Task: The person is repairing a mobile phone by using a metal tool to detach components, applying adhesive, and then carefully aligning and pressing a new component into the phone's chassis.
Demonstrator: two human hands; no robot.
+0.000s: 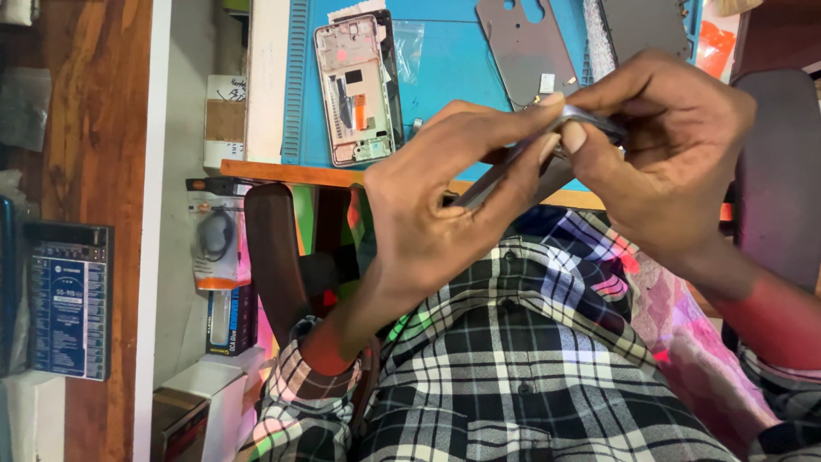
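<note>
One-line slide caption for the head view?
Both hands, left and right, grip a thin phone panel above a blue mat.

two hands hold a thin flat phone part over a lap

the left hand (445, 205) and the right hand (667, 162) pinch a thin grey phone part (513, 162) by its edges, just above a checked shirt (530, 359). on the desk, a blue mat (453, 60) carries an open phone frame (355, 90) and a grey back cover (526, 47). small boxes (224, 282) sit to the left, beside a wooden shelf (94, 120).
</note>
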